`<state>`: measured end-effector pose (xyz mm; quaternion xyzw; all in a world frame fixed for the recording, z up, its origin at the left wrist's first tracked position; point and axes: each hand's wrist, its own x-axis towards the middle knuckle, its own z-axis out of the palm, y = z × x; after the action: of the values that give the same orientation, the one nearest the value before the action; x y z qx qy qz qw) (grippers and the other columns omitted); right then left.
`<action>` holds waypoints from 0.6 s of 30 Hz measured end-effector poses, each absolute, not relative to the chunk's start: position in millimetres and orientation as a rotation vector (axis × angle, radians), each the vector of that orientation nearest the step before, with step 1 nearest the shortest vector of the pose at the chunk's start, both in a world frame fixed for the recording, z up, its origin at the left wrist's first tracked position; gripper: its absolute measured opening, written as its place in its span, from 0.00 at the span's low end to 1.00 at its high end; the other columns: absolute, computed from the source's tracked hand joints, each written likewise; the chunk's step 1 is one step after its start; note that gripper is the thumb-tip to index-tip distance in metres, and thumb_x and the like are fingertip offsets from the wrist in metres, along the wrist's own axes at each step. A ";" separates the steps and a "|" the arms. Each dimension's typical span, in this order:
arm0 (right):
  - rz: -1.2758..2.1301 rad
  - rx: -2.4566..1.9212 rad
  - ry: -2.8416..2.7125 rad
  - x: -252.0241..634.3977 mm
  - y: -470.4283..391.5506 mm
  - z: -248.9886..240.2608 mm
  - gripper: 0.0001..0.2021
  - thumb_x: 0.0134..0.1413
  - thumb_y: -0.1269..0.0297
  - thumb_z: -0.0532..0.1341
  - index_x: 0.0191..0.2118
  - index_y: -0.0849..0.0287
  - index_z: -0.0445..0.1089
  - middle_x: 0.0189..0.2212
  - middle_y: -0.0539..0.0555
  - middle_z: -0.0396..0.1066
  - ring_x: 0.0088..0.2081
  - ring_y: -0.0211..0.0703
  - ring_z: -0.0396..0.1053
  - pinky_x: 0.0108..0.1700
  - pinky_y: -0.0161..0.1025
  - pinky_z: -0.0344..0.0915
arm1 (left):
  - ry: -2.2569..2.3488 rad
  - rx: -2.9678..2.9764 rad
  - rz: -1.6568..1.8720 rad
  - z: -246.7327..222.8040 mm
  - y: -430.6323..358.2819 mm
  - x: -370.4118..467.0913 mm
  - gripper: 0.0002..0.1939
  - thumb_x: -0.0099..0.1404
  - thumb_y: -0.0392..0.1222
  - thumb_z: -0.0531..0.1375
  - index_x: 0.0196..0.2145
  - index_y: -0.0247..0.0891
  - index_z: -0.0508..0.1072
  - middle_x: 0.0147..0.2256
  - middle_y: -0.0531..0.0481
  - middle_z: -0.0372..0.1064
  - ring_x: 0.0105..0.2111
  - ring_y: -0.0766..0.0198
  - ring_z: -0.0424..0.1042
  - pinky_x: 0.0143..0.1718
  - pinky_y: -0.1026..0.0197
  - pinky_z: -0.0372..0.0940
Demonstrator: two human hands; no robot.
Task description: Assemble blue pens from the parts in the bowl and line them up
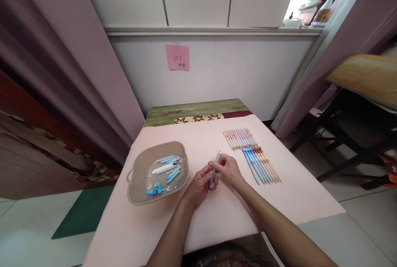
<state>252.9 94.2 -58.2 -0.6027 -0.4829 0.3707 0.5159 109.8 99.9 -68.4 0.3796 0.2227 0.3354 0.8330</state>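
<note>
Between my two hands, above the middle of the table, is a light blue pen (218,157), tilted with its tip pointing up and away. My left hand (198,185) is closed around its lower part. The fingers of my right hand (228,169) pinch it higher up. To the left, a beige basin (136,174) holds several blue and white pen parts (167,167) and small blue pieces (156,189). On the right lie a row of blue and tan pens (260,165) and, behind it, a row of pale patterned pens (240,138).
A pale pink cloth (214,134) covers most of the table, whose green patterned far edge (195,111) shows near the wall. A pink note (178,57) is stuck on the wall. Curtains hang on both sides, and a dark chair (350,122) stands at the right.
</note>
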 end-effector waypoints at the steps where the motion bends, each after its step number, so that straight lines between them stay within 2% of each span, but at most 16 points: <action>1: 0.875 -1.460 -1.174 252.8 95.0 -57.9 0.18 0.42 0.52 0.67 0.19 0.56 0.61 0.16 0.46 0.64 0.21 0.36 0.59 0.24 0.34 0.55 | 0.471 0.802 0.713 -68.9 99.9 110.2 0.13 0.63 0.46 0.61 0.39 0.32 0.72 0.24 0.51 0.63 0.21 0.72 0.55 0.23 0.66 0.48; 5: 0.825 -1.511 -1.275 253.6 97.1 -55.2 0.18 0.42 0.50 0.67 0.20 0.57 0.64 0.15 0.45 0.63 0.20 0.36 0.58 0.24 0.33 0.54 | 0.471 0.790 0.727 -70.3 100.4 111.2 0.13 0.63 0.47 0.61 0.38 0.33 0.72 0.24 0.51 0.63 0.20 0.72 0.55 0.22 0.66 0.48; 8: 0.975 -1.361 -1.288 256.3 95.8 -53.2 0.16 0.49 0.49 0.64 0.34 0.57 0.73 0.24 0.49 0.71 0.27 0.39 0.66 0.31 0.35 0.61 | 0.473 0.778 0.739 -71.2 101.0 110.9 0.12 0.63 0.47 0.60 0.36 0.34 0.71 0.23 0.52 0.63 0.20 0.73 0.55 0.22 0.66 0.49; 10: 1.163 -1.179 -1.209 258.6 94.1 -53.1 0.18 0.53 0.49 0.61 0.43 0.56 0.73 0.33 0.52 0.74 0.36 0.42 0.70 0.40 0.38 0.64 | 0.476 0.769 0.739 -72.4 101.4 110.5 0.11 0.63 0.47 0.60 0.35 0.34 0.70 0.24 0.52 0.64 0.20 0.73 0.56 0.23 0.66 0.49; 11: 1.237 -1.107 -1.161 259.7 93.3 -53.3 0.19 0.53 0.49 0.60 0.43 0.57 0.74 0.35 0.54 0.74 0.39 0.43 0.70 0.43 0.40 0.64 | 0.478 0.765 0.736 -73.1 101.5 110.3 0.11 0.63 0.47 0.60 0.35 0.34 0.70 0.24 0.51 0.64 0.20 0.73 0.56 0.23 0.66 0.49; 13: 1.319 -1.047 -1.087 261.0 92.2 -53.9 0.18 0.52 0.49 0.62 0.40 0.58 0.75 0.32 0.53 0.74 0.37 0.43 0.70 0.45 0.41 0.63 | 0.480 0.761 0.726 -74.4 101.7 110.1 0.12 0.63 0.47 0.60 0.34 0.34 0.70 0.24 0.51 0.65 0.19 0.73 0.56 0.22 0.66 0.49; 16: 1.354 -1.057 -1.010 260.0 91.9 -53.0 0.17 0.48 0.50 0.65 0.35 0.60 0.74 0.22 0.49 0.69 0.28 0.39 0.67 0.38 0.39 0.64 | 0.482 0.762 0.708 -75.1 101.8 110.3 0.13 0.62 0.47 0.61 0.35 0.33 0.70 0.24 0.50 0.66 0.19 0.73 0.56 0.22 0.66 0.48; 18: 1.365 -1.062 -0.971 257.6 92.3 -51.8 0.16 0.45 0.50 0.67 0.29 0.60 0.71 0.19 0.47 0.66 0.24 0.37 0.65 0.32 0.37 0.62 | 0.485 0.767 0.700 -74.5 101.7 110.5 0.14 0.61 0.48 0.62 0.36 0.33 0.70 0.24 0.50 0.66 0.19 0.73 0.56 0.22 0.66 0.49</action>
<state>257.6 92.3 -51.8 -0.4482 -0.4097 0.5759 0.5474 110.5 101.7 -74.5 0.3629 0.2297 0.3312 0.8401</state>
